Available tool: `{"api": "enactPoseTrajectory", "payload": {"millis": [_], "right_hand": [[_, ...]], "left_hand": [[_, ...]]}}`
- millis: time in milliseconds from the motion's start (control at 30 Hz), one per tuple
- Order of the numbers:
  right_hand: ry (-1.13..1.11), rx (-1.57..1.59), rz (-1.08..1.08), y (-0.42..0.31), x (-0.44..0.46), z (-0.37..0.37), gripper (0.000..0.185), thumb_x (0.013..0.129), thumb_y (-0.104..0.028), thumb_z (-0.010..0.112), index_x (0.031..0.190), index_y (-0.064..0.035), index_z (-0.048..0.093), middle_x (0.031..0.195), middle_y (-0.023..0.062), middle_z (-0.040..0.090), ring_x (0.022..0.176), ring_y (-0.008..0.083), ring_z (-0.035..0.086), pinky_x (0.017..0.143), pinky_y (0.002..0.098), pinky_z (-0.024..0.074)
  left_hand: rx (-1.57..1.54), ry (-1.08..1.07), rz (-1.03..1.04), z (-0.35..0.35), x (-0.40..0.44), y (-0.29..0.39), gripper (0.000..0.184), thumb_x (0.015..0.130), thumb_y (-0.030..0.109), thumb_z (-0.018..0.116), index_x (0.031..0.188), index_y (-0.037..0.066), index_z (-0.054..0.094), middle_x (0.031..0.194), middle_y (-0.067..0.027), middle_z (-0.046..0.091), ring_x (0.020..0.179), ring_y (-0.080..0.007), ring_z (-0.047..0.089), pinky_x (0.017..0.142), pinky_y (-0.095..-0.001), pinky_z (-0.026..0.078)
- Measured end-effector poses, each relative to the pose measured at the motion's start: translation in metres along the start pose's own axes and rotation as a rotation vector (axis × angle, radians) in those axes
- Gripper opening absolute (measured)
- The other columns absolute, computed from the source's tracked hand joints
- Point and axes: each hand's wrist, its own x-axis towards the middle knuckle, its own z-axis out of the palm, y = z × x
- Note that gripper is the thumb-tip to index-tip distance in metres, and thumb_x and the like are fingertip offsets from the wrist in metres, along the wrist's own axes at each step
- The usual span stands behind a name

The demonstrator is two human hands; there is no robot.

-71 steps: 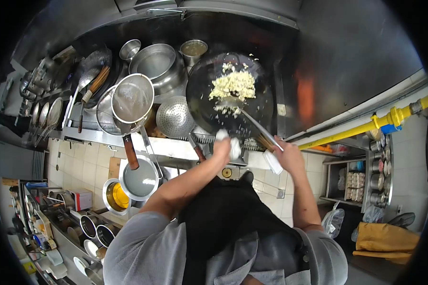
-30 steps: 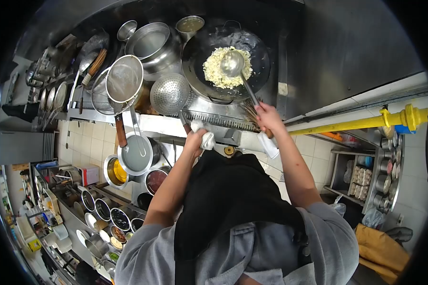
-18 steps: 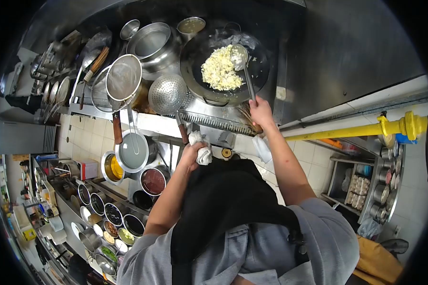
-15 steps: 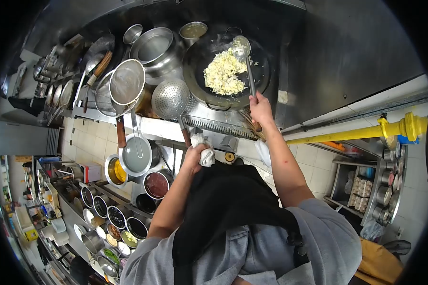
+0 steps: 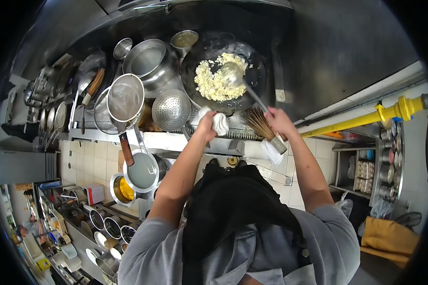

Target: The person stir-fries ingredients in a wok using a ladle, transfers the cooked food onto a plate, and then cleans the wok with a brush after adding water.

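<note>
While wok tops stove, tiled floor

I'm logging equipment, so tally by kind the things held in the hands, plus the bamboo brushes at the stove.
Ladle in the right hand: 1
White cloth in the left hand: 1
Bamboo brushes: 2
Total: 4

the ladle bowl (itself blurred) hides some of the pale food beneath.

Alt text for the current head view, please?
A right hand holds a ladle at crumbly yellow food in a dark wok; the left hand holds a white cloth near its rim. A perforated strainer sits left.
</note>
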Motion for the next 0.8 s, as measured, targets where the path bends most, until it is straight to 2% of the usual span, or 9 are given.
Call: {"api": "enactPoseTrajectory", "payload": {"millis": [67,167,367,500,533,567,600,633,800], "right_hand": [[0.389,-0.412,-0.244,-0.016,0.008,0.012,0.048,0.095,-0.024,0.058,0.137,-0.0041,0.048,0.083,0.0242,0.068,0.050,0.0323,0.064,0.051,0.0411,0.0529],[0.407,-0.282,-0.077,-0.053,-0.014,0.026,0.045,0.093,-0.021,0.056,0.134,-0.0020,0.050,0.099,0.0314,0.064,0.074,0.0419,0.068,0.071,0.0471,0.0553],[0.445,-0.740,-0.134,-0.028,0.015,0.054,0.045,0.095,-0.024,0.053,0.137,-0.0091,0.048,0.104,0.0273,0.065,0.100,0.0409,0.063,0.086,0.0493,0.0508],[0.311,-0.948,-0.161,-0.089,-0.072,0.064,0.047,0.096,-0.027,0.051,0.140,-0.0133,0.047,0.102,0.0244,0.066,0.097,0.0401,0.063,0.084,0.0495,0.0503],[0.264,-0.980,-0.167,-0.114,-0.109,0.061,0.047,0.096,-0.028,0.051,0.140,-0.0144,0.047,0.102,0.0233,0.066,0.095,0.0399,0.063,0.083,0.0499,0.0502],[0.246,-1.059,-0.150,-0.110,-0.124,0.048,0.047,0.094,-0.029,0.053,0.140,-0.0179,0.048,0.104,0.0189,0.067,0.094,0.0395,0.063,0.082,0.0504,0.0498],[0.228,-1.111,-0.180,-0.120,-0.147,0.034,0.048,0.094,-0.028,0.053,0.141,-0.0216,0.048,0.108,0.0149,0.068,0.098,0.0394,0.062,0.084,0.0501,0.0498],[0.217,-1.175,-0.273,-0.122,-0.160,0.017,0.046,0.092,-0.025,0.057,0.137,-0.0221,0.053,0.115,0.0128,0.066,0.104,0.0389,0.061,0.088,0.0481,0.0490],[0.313,-1.093,-0.341,-0.126,-0.053,0.047,0.041,0.091,-0.021,0.059,0.132,-0.0150,0.058,0.103,0.0212,0.066,0.098,0.0427,0.061,0.086,0.0505,0.0476]], "left_hand": [[-0.018,-0.032,-0.083,0.007,0.022,0.009,0.029,0.100,0.026,0.039,0.101,0.005,0.059,0.089,-0.0069,0.066,0.078,-0.0229,0.065,0.072,-0.0419,0.055],[-0.137,-0.003,-0.087,-0.008,0.071,-0.005,0.028,0.100,0.021,0.036,0.099,0.003,0.058,0.086,-0.0100,0.066,0.072,-0.0245,0.066,0.065,-0.0415,0.057],[-0.019,0.023,-0.215,-0.030,0.108,0.003,0.025,0.099,0.018,0.037,0.097,0.003,0.057,0.078,-0.0112,0.065,0.063,-0.0265,0.065,0.058,-0.0432,0.057],[-0.034,0.076,0.112,-0.034,0.105,-0.019,0.018,0.096,0.016,0.044,0.098,0.002,0.056,0.077,-0.0117,0.064,0.062,-0.0290,0.065,0.057,-0.0467,0.057],[-0.051,0.054,0.083,-0.075,0.152,-0.043,0.018,0.095,0.016,0.048,0.105,0.002,0.054,0.090,-0.0145,0.065,0.071,-0.0304,0.066,0.064,-0.0510,0.057],[0.029,0.227,-0.082,0.001,0.010,-0.007,0.026,0.096,0.014,0.048,0.117,0.000,0.053,0.108,-0.0160,0.063,0.091,-0.0288,0.066,0.081,-0.0503,0.054],[0.050,0.178,0.131,-0.060,0.081,-0.064,0.033,0.096,0.009,0.046,0.127,-0.001,0.052,0.121,-0.0148,0.060,0.108,-0.0260,0.061,0.096,-0.0455,0.048],[0.153,0.131,0.184,0.011,-0.033,-0.017,0.034,0.096,0.005,0.045,0.128,-0.003,0.053,0.121,-0.0114,0.062,0.110,-0.0246,0.059,0.099,-0.0386,0.045],[0.121,0.185,0.235,-0.015,0.078,-0.047,0.019,0.084,0.014,0.054,0.088,-0.003,0.062,0.084,-0.0122,0.062,0.074,-0.0223,0.059,0.060,-0.0450,0.045]]}}
